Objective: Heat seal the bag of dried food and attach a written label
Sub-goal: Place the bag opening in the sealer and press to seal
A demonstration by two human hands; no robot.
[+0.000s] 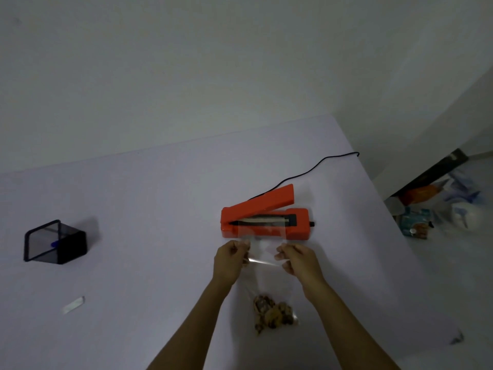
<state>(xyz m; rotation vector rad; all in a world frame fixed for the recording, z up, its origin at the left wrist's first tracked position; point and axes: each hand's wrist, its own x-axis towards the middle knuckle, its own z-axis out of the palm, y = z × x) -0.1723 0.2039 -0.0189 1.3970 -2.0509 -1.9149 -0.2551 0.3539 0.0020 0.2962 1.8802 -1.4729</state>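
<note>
- The table point(133, 209), pale and wide, carries everything; its far edge meets the wall and its right edge drops off to a cluttered floor.
- The heat sealer point(266, 220), orange, sits toward the right side of the table with its long axis roughly parallel to the near edge. Its lid is raised, hinged at the left, and the open mouth faces the person. A black cord point(314, 172) trails off toward the far right corner.
- The bag point(262, 263), clear plastic, lies between the sealer and the near edge. Its long axis runs away from the person: open mouth toward the sealer, apparently just over the front of the base, and dried food point(272, 313) bunched at the near, closed end.
- The left hand point(230, 259) pinches the bag's left edge near the mouth; the right hand point(296, 259) pinches the right edge.
- To do this step well, I judge the mouth should be pulled taut and flat, laid square across the sealing strip without wrinkles, food kept well back, then the lid pressed down.
- The pen holder point(57, 243), dark mesh, stands near the left edge.
- The label point(74, 305), a small white strip, lies untouched toward the near left corner.
</note>
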